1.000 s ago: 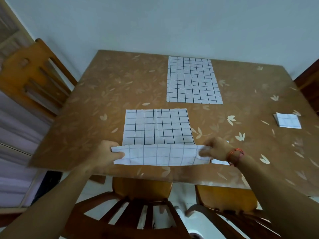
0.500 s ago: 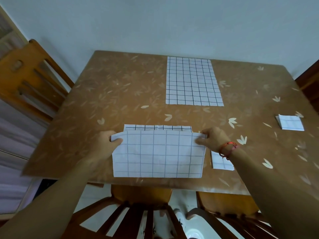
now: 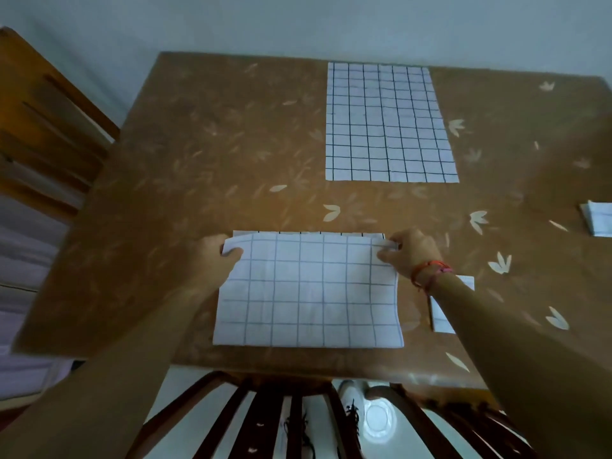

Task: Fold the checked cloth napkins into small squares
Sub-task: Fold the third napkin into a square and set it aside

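Note:
A white checked napkin (image 3: 308,293) lies folded in half near the table's front edge, its upper layer almost meeting the far edge of the lower one. My left hand (image 3: 212,256) pinches the upper layer's far left corner. My right hand (image 3: 410,251), with a red band at the wrist, pinches the far right corner. A second checked napkin (image 3: 387,124) lies flat and unfolded at the back of the table. One small folded square (image 3: 442,313) sits partly under my right forearm, and another folded square (image 3: 599,220) lies at the right edge.
The brown table (image 3: 198,160) has a leaf-patterned cover. A wooden chair (image 3: 43,120) stands at the left. Chair backs (image 3: 281,419) are tucked under the front edge. A pale wall runs behind the table.
Both hands carried the napkin's near edge up and away from me, laying it over the far half. The fold now covers nearly all of the lower layer.

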Demonstrator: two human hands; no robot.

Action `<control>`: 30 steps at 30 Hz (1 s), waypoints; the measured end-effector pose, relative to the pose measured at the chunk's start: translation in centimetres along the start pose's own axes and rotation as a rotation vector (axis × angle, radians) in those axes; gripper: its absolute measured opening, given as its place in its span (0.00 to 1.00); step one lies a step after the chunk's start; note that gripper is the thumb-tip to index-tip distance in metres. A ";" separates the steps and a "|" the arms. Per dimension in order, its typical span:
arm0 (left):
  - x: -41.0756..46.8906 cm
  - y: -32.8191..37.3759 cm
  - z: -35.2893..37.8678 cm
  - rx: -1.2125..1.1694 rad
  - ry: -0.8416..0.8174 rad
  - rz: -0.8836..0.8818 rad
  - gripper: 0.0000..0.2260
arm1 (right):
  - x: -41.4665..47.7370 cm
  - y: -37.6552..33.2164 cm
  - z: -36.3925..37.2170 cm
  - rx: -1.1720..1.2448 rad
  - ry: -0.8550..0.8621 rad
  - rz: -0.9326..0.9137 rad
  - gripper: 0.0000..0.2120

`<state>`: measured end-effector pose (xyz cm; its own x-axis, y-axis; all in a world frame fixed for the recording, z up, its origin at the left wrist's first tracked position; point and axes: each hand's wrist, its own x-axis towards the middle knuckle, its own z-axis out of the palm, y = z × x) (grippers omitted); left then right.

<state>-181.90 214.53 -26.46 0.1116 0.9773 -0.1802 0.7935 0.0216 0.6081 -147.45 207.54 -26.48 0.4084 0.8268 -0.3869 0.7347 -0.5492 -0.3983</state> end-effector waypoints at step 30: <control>-13.7 -2.1 8.5 0.330 -0.237 0.494 0.19 | -10.7 -1.1 9.3 -0.240 -0.035 -0.427 0.25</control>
<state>-180.00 199.32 -31.87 0.6105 0.7815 -0.1283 0.7529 -0.5225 0.4000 -157.66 198.19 -29.69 0.0281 0.9652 -0.2601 0.9384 -0.1151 -0.3257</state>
